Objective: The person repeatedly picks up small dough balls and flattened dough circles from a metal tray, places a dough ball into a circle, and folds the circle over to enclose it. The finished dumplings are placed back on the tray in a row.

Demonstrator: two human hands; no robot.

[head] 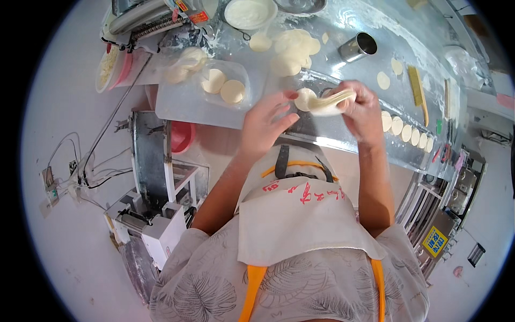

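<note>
My right hand point(364, 114) grips a bent, layered stack of thin dough wrappers point(330, 104), slightly blurred. Beside the stack's left end, my left hand point(263, 122) is held with fingers apart and nothing in its palm. A round dough wrapper point(304, 99) shows between my left fingertips and the stack; whether it is joined to the stack I cannot tell. Both hands are over the front edge of the metal worktable point(322, 141). To the right, a row of several dough rounds point(406, 133) stands along a long metal tray.
Loose wrappers point(295, 48) lie piled behind my hands, near a steel cup point(358, 47) and a bowl of white powder point(250, 14). A clear plastic tray point(245, 80) holds two dough stacks. A yellow-bristled brush point(416, 86) lies right; a roller machine point(141, 20) stands back left.
</note>
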